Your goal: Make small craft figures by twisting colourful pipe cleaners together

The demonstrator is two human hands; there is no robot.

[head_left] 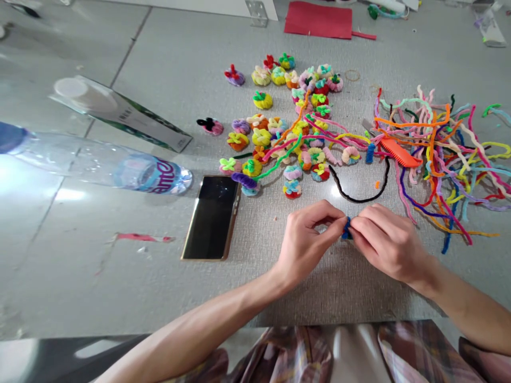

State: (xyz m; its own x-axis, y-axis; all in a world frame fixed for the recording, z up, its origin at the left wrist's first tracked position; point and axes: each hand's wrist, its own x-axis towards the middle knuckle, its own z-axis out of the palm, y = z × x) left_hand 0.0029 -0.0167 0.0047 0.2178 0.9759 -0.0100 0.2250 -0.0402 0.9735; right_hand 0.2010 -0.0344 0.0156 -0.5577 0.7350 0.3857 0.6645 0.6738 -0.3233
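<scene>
Between the fingertips of my two hands sits a small blue piece of pipe cleaner [346, 227], mostly covered by the fingers. My left hand [309, 236] pinches it from the left, thumb and forefinger closed. On the other side my right hand [387, 239] grips it with curled fingers. A black pipe cleaner [359, 200] curves on the table just beyond the hands. Farther off lie many small pipe-cleaner pumpkins [261, 137] in mixed colours. To their right spreads a tangled pile of loose pipe cleaners [435, 138], with an orange-handled cutter [399, 152] on top.
A phone [211, 218] lies left of my hands. Beyond it are a plastic water bottle [99, 162] lying on its side and a carton [123, 114]. Red sheet material [318, 20] lies at the far edge. A pink strip [143, 237] rests at left.
</scene>
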